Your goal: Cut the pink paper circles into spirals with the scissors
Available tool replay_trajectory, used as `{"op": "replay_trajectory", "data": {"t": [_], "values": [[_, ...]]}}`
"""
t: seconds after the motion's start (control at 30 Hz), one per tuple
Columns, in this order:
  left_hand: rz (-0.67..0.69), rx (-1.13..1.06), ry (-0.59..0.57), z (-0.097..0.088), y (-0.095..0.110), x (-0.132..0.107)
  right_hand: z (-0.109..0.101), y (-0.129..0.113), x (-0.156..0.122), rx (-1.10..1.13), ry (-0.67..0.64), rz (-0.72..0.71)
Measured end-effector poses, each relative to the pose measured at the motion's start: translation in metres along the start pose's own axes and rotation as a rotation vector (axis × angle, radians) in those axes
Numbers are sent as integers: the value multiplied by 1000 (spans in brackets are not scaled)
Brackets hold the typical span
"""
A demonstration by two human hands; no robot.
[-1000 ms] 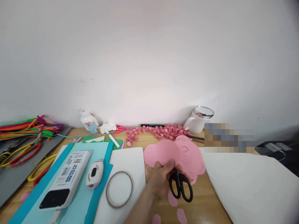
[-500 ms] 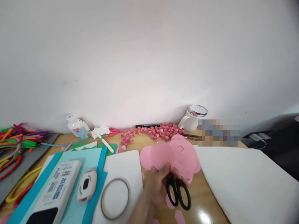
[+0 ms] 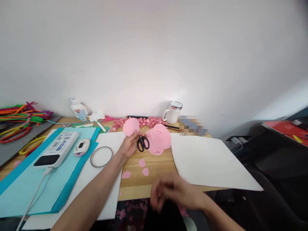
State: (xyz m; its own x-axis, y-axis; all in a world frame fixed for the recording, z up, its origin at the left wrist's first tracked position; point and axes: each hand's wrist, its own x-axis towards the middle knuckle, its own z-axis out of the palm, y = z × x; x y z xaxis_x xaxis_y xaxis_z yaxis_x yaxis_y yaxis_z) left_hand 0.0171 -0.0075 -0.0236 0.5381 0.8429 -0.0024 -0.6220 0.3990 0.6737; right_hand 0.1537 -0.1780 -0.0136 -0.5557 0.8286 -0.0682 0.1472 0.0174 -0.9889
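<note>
My left hand (image 3: 128, 146) is closed on a pink paper circle (image 3: 131, 126), raised above the table. The black-handled scissors (image 3: 143, 143) sit in the same hand, handles toward me, blades mostly hidden by the fingers and paper. Just right of them lies a pile of overlapping pink paper circles (image 3: 159, 140). My right hand (image 3: 172, 192) is over the table's front edge, its bent fingers smeared by motion; whether anything is in them cannot be made out. Small pink paper scraps (image 3: 141, 163) lie on the wood between the hands.
Rolled pink paper pieces (image 3: 151, 122) line the back beside a white mug (image 3: 172, 112). White sheets (image 3: 204, 160) cover the right. At left are a metal ring (image 3: 101, 157), a white power bank (image 3: 59, 149), a glue bottle (image 3: 79, 110) and colourful pipe cleaners (image 3: 24, 114).
My right hand has come into view at the lower middle. The view has drawn back and turned right, showing the table's front edge. My left hand still holds the circle and scissors.
</note>
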Motion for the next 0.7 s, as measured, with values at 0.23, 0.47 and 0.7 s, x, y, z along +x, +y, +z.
{"op": "replay_trajectory", "data": {"t": [0.23,0.47,0.7], "values": [[-34,24,103,5,9,-1,-63,-16,70,220,502,-56],[4,47,161,11,19,-1,-75,-12,96,678,284,-47],[10,152,170,10,17,-4,-79,-2,107,920,32,5]]}}
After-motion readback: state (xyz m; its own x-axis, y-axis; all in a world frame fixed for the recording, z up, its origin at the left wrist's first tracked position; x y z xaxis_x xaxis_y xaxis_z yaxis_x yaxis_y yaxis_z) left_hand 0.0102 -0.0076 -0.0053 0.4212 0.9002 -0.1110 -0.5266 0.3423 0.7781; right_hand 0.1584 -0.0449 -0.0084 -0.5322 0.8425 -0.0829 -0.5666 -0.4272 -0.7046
